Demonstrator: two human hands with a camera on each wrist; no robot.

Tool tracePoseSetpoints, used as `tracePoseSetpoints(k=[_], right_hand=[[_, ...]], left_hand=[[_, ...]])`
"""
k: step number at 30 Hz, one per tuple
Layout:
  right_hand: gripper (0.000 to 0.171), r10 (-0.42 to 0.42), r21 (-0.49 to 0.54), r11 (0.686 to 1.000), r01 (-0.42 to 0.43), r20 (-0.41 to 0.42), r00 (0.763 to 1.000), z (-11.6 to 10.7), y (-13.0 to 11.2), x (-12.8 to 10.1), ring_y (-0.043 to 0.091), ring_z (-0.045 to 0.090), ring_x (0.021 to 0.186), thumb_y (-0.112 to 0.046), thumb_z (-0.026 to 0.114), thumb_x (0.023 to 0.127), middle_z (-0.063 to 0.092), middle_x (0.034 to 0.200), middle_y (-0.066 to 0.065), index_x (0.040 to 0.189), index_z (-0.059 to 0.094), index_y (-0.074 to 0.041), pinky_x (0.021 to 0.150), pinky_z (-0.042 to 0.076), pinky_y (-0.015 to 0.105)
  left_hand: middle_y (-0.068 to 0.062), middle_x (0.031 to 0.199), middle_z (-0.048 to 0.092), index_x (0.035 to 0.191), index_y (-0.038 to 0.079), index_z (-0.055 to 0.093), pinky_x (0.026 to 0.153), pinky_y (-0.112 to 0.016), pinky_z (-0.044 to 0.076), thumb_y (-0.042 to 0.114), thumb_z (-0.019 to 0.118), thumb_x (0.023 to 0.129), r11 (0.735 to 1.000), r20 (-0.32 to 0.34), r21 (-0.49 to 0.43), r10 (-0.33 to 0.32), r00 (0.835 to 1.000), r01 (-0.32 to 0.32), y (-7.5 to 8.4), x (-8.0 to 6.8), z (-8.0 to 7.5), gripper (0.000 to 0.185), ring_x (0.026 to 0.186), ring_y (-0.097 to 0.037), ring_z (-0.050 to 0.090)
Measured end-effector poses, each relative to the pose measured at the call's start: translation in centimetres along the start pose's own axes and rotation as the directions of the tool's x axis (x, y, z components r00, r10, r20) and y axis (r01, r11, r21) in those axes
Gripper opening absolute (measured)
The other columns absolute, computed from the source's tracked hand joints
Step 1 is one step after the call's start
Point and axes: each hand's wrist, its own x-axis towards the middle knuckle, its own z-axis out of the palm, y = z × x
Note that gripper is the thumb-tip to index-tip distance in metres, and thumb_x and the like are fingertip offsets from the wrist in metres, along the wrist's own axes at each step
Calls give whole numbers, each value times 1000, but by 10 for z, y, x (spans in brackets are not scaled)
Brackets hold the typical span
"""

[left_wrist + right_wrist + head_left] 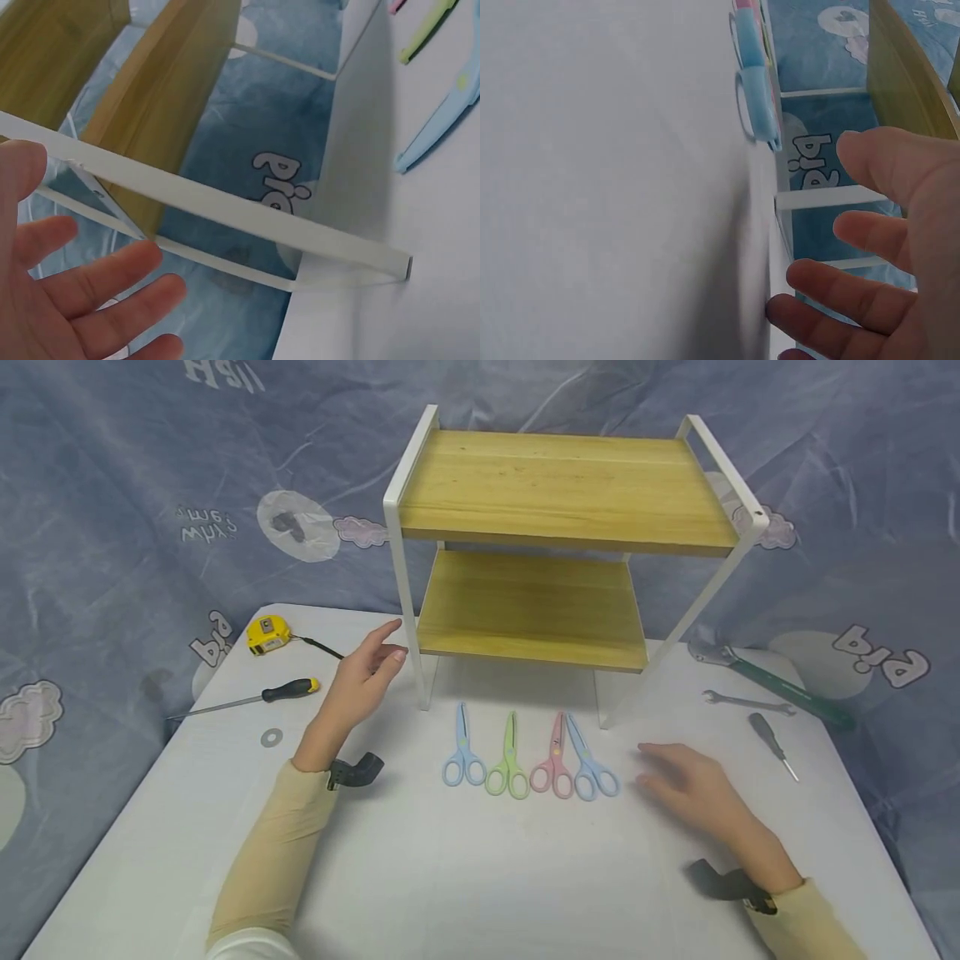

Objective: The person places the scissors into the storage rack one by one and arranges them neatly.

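Several scissors lie in a row on the white table (480, 877) before a two-tier wooden shelf (558, 485) with a white frame: a light blue pair (462, 750), a green pair (509, 758), a pink pair (553, 757) and another blue pair (589, 762). My left hand (363, 675) hovers open, fingers spread, close to the shelf's front left leg (225, 214) and holds nothing. My right hand (686, 781) rests open and flat just right of the scissors, its fingers (870, 300) near the blue handle (756, 105).
On the left lie a yellow tape measure (267, 634), a black-handled screwdriver (255, 697) and a washer (272, 737). To the right are a green-handled wrench (772, 681), a spanner (746, 701) and a small screwdriver (772, 743). A blue printed cloth hangs behind.
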Motion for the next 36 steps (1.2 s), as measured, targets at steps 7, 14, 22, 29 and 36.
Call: tracePoseSetpoints(k=[7, 14, 22, 29, 36], right_hand=[[35, -42, 54, 998, 43, -19, 999, 14, -4, 3, 34, 68, 110, -16, 82, 82, 76, 114, 9, 116, 73, -11, 98, 50, 39], [29, -66, 210, 975, 67, -13, 998, 25, -10, 6, 15, 67, 104, -9, 86, 77, 77, 107, 2, 103, 77, -17, 99, 38, 5], [29, -60, 224, 973, 50, 38, 997, 35, -14, 8, 14, 66, 107, -7, 87, 73, 75, 110, 3, 96, 77, -22, 99, 38, 6], [30, -114, 163, 981, 106, 43, 993, 41, -12, 8, 28, 67, 105, -8, 89, 69, 73, 110, 2, 92, 77, -24, 96, 48, 23], [33, -142, 141, 980, 138, 19, 990, 41, -14, 8, 31, 68, 102, -7, 91, 66, 72, 108, 2, 88, 77, -25, 90, 52, 38]], left_hand=[[-22, 134, 66, 155, 13, 42, 106, -53, 52, 26, 51, 108, 995, -35, -99, 11, 999, -15, -2, 4, 11, 49, 120, -38, 67], [-24, 128, 68, 150, 7, 49, 102, -55, 53, 17, 48, 108, 984, -92, -168, 44, 995, -60, -4, 6, 20, 43, 108, -40, 69], [-27, 126, 67, 144, 1, 53, 95, -43, 59, 12, 44, 109, 950, -107, -300, 56, 993, -86, -1, 11, 29, 38, 106, -41, 70], [-21, 102, 74, 129, -8, 60, 87, -27, 60, 11, 40, 109, 898, -88, -431, 57, 995, -90, 4, 10, 35, 34, 91, -11, 73], [-1, 94, 75, 127, -9, 60, 89, -28, 60, 14, 41, 109, 878, -92, -472, 43, 995, -82, 1, 9, 37, 35, 91, -7, 74]])
